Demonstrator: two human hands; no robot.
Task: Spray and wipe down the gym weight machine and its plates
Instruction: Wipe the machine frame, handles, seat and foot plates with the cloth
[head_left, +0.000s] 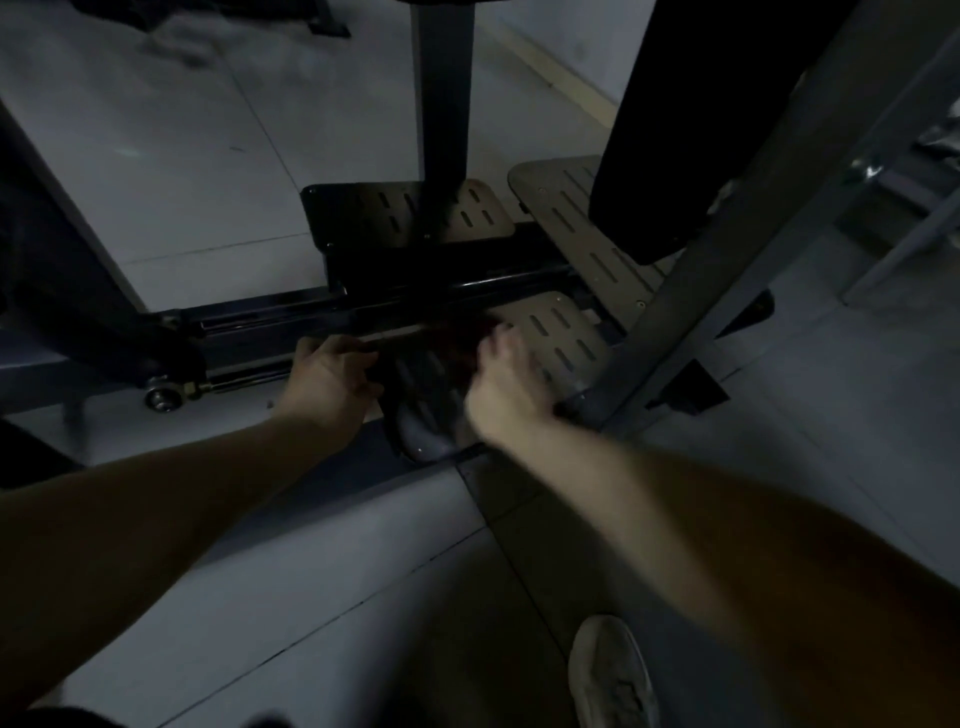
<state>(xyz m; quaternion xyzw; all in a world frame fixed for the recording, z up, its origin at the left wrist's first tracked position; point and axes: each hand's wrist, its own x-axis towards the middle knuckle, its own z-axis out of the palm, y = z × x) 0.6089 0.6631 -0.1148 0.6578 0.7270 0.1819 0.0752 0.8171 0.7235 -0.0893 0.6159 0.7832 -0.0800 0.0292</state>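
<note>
A dim gym: a weight machine's steel frame (727, 291) and slotted footplates (563, 332) stand on a tiled floor (182, 171).

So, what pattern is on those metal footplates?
Rows of short oblong slots cut through the grey footplates, seen best in the head view.

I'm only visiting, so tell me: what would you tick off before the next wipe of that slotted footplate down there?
1. Left hand anchored: ok, it grips a dark part beside the footplate.
2. Right hand at the footplate: ok, though blurred.
3. Cloth in use: cannot tell; only a dark reddish patch shows.
4. Spray bottle handy: cannot tell; none in view.
5. Shoe off the plate: ok, on the floor tiles.
6. Lighting: not ok, very dim.
</note>
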